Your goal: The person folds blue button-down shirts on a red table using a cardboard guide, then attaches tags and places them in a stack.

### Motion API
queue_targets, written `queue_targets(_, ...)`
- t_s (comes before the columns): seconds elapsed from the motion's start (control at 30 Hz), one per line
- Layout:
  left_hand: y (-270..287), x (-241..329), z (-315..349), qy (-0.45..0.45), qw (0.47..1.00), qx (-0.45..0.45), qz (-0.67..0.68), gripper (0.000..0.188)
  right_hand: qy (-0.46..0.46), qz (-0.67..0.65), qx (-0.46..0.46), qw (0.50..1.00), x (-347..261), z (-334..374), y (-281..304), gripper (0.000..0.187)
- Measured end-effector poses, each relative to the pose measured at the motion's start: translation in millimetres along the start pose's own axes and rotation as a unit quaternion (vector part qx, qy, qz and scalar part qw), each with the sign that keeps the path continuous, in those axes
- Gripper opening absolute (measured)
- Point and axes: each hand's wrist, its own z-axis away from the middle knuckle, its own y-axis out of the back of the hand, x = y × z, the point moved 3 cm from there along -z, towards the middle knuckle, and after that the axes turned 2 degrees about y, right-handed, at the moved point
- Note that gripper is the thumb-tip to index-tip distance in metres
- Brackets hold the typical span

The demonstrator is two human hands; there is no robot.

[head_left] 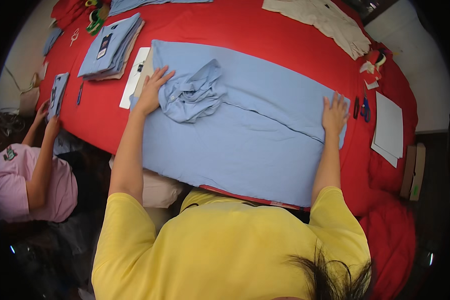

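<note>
Hands flat, fingers spread, gripping nothing — left hand (pixel 152 92) and right hand (pixel 335 112) press blue shirt (pixel 245 135) at red surface (pixel 225 25) near edge; soft, light, likely slippery — pinch hems.

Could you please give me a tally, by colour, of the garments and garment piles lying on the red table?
Light blue: 4: spread shirt, folded stack, small folded piece, piece at far edge
Beige: 1: garment
Total: 5

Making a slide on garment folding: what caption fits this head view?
Both hands, left and right, press flat on a light blue shirt spread over a red table.
</note>
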Motion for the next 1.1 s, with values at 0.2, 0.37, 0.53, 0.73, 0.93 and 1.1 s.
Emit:
queue_targets(0.2, -11.3, -11.0, -4.0, -0.014, 0.998, 0.055, 0.013, 0.056, -0.065, 0.080, -0.003, 0.995, -47.5, -10.3, 41.8, 0.063)
queue_targets(0.37, -4.0, -5.3, 3.3, -0.015, 0.996, 0.080, 0.042, 0.050, 0.392, -0.328, -0.019, 0.859, -280.6, 39.3, 69.3, 0.073)
queue_targets(0.53, -7.2, -12.7, -8.3, -0.026, 0.991, 0.114, 0.059, 0.036, 0.437, -0.079, -0.262, 0.857, -365.4, 67.4, 69.9, 0.047)
queue_targets(0.73, -6.2, -11.1, -0.7, -0.018, 0.991, 0.117, 0.055, 0.039, 0.593, -0.307, -0.333, 0.665, -372.9, 183.6, 192.7, 0.036)
queue_targets(0.93, 10.0, -20.4, -19.8, -0.046, 0.998, 0.038, 0.023, 0.043, 0.290, -0.466, -0.121, 0.827, -277.3, 55.7, 162.3, 0.037)
queue_targets(1.1, 32.0, 7.6, -28.1, -0.013, 0.995, -0.021, -0.096, 0.068, 0.249, -0.239, 0.089, 0.935, -206.2, 57.4, 90.1, 0.033)
